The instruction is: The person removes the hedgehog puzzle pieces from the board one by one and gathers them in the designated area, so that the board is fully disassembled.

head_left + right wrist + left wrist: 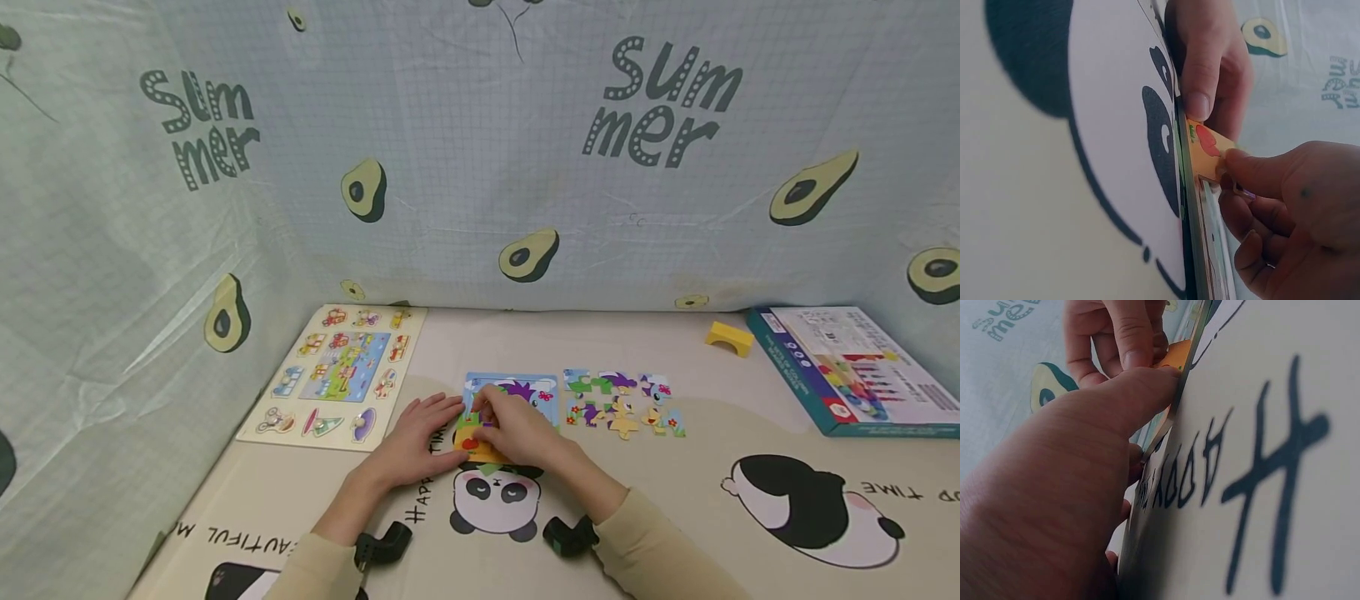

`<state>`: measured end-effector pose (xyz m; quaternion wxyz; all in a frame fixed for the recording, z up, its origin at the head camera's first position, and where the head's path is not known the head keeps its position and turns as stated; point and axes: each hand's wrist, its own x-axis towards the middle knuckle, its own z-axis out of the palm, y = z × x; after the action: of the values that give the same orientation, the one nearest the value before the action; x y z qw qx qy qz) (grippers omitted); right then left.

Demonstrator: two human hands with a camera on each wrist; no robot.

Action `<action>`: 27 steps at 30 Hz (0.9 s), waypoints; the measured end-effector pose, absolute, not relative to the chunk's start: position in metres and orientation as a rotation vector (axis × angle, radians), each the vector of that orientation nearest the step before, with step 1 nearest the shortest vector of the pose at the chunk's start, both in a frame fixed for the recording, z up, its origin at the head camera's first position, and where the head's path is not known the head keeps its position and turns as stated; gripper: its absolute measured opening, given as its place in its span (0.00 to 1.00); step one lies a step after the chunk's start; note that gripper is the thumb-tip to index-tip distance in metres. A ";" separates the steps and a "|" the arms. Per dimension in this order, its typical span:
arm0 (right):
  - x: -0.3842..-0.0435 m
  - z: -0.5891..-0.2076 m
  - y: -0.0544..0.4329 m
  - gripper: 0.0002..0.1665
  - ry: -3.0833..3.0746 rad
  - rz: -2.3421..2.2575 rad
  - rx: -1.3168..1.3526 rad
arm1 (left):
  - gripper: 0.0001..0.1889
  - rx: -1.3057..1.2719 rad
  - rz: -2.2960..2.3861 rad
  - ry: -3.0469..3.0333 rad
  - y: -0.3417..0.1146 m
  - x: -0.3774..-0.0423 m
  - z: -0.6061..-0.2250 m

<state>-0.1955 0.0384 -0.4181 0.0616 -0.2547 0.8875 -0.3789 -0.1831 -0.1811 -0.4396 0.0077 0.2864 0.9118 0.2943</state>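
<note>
A puzzle board point(551, 387) with a blue picture and purple-haired figure lies flat before me. My right hand point(517, 429) is over it and pinches an orange puzzle piece point(1204, 150) with a red shape on it. One end of this piece is tilted up off the board, as the right wrist view shows. At the board's left edge rests my left hand point(416, 442), fingers extended, the thumb touching the near left corner beside the piece. Much of the board's middle is hidden by the right hand. Loose puzzle pieces point(622, 421) lie just right of the board.
A wooden peg puzzle point(408, 333) with vehicles and toys lies to the left. A yellow arch block point(729, 339) and a teal-edged box point(862, 367) are at the back right. Behind stands a curtain point(450, 125) printed with avocados; pandas decorate the tablecloth point(675, 492).
</note>
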 end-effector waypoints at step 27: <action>-0.199 -0.401 0.060 0.14 2.557 -1.395 -0.688 | 0.37 0.902 0.917 2.857 -0.182 -0.184 -0.441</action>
<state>-0.1993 0.0602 -0.4010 0.0743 -0.2293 0.8519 -0.4649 -0.1838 -0.1816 -0.4410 0.0042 0.2880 0.9118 0.2926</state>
